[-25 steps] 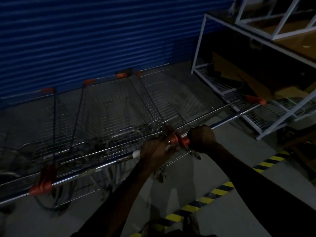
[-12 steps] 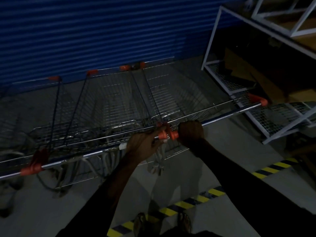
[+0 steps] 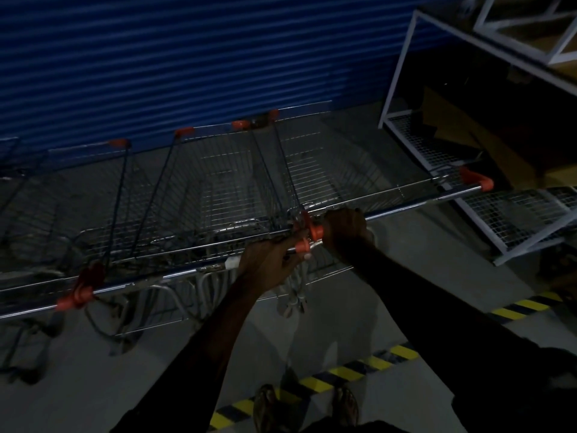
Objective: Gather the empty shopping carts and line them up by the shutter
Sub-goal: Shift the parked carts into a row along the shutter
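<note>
head view, dim light: a blue ribbed shutter [image 3: 187, 57] fills the top of the frame, with grey concrete floor [image 3: 421, 276] below it. a white metal rack [image 3: 402, 73] with wire-mesh shelves stands at the right, beside the shutter's end. three empty wire carts stand side by side on the floor, noses toward the shutter and close to its foot. the right cart [image 3: 337, 170] is nearest the rack, and its handle reaches just in front of the rack's lower mesh shelf. the middle cart [image 3: 218, 189] is just beside it, their near corners almost touching. the left cart [image 3: 78, 182] runs off the left edge and is hard to make out. a yellow-and-black hazard stripe [image 3: 343, 375] crosses the floor behind the carts, under the person's arms. the right hand [image 3: 345, 228] is a tight fist wrapped round the left end of the right cart's handle. the left hand [image 3: 268, 264] curls round the right end of the middle cart's handle. the hands are near each other, with orange end caps [image 3: 302, 245] between them. two sandalled feet [image 3: 265, 404] show by the stripe at the bottom edge.
</note>
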